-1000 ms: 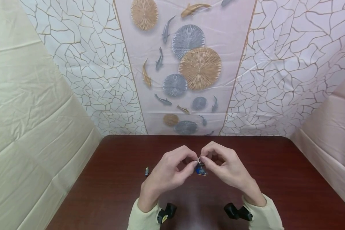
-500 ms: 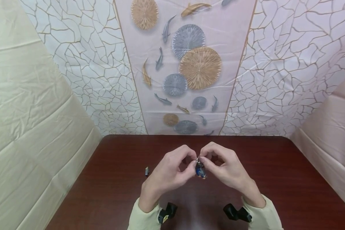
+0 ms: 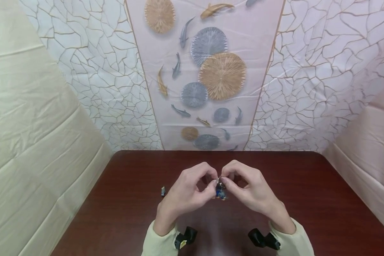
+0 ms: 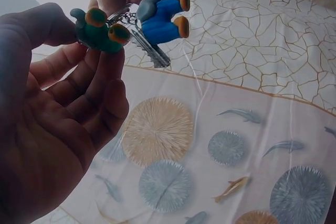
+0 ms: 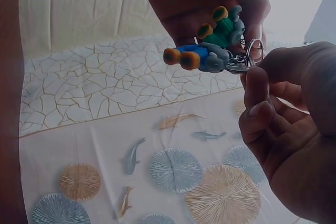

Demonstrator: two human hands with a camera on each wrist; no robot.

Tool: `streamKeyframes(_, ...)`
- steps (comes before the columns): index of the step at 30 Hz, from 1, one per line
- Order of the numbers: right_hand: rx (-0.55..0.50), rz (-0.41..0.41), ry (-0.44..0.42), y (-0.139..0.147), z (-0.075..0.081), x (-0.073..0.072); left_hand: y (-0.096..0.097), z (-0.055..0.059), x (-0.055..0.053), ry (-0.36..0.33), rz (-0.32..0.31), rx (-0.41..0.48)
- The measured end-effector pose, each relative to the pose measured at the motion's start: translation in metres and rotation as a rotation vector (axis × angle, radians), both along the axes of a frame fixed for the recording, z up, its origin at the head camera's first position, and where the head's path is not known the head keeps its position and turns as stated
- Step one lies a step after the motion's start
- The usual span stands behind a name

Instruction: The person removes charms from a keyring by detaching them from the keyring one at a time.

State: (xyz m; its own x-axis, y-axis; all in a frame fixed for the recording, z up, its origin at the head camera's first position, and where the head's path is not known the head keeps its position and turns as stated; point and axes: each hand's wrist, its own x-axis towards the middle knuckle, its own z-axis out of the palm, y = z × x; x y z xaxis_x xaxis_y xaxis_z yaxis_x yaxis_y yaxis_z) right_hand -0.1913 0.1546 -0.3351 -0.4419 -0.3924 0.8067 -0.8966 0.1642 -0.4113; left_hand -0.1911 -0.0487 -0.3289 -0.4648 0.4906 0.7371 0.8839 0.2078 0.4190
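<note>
Silver ring (image 5: 261, 48) is pinched by the left hand (image 3: 187, 188) and the right hand (image 3: 251, 186); the job now looks like opening it; next likely needs a steady hold.

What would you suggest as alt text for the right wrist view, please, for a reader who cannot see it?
A right hand pinches a metal key ring bearing a blue figurine charm and a green figurine charm, both with orange feet. The left hand is close behind; beyond is fabric printed with fish and round motifs.
</note>
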Motion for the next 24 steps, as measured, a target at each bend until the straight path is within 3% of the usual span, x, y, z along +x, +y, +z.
streamKeyframes(13,0.047,-0.025,0.053,-0.0007,0.0021,0.0020,-0.0027,0.0014,-0.0029,-0.029,-0.014,0.005)
streamKeyframes(24,0.068,-0.031,0.084,-0.0068,0.0033,0.0053,-0.0029,-0.0012,-0.0035,-0.010,0.010,0.010)
